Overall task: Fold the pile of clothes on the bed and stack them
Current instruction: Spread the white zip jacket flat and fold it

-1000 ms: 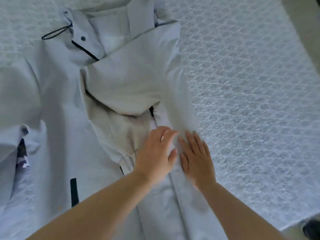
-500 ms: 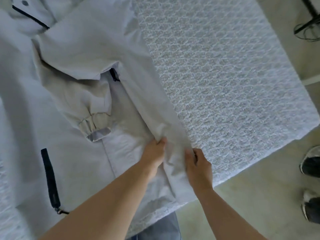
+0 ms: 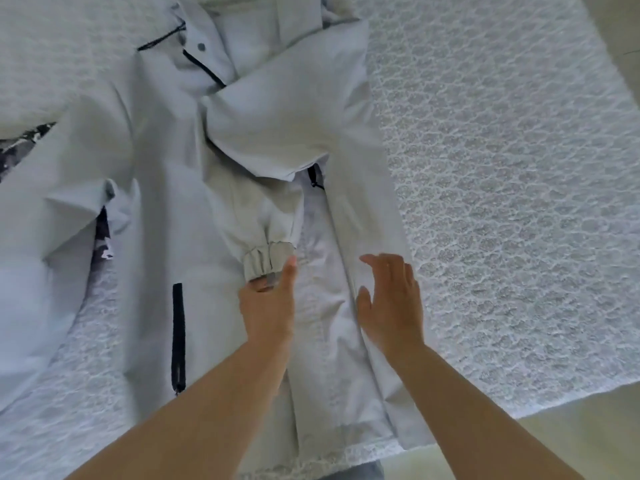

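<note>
While the pale jacket (image 3: 242,188) lies spread across the bed (image 3: 502,168) ahead of both hands, I'd press its folded-in right panel flat before folding further. My right hand (image 3: 391,299) hovers open, fingers relaxed, above that panel's edge. My left hand (image 3: 268,303) pinches the elastic cuff (image 3: 266,259) just beyond its thumb. I see no containers.
</note>
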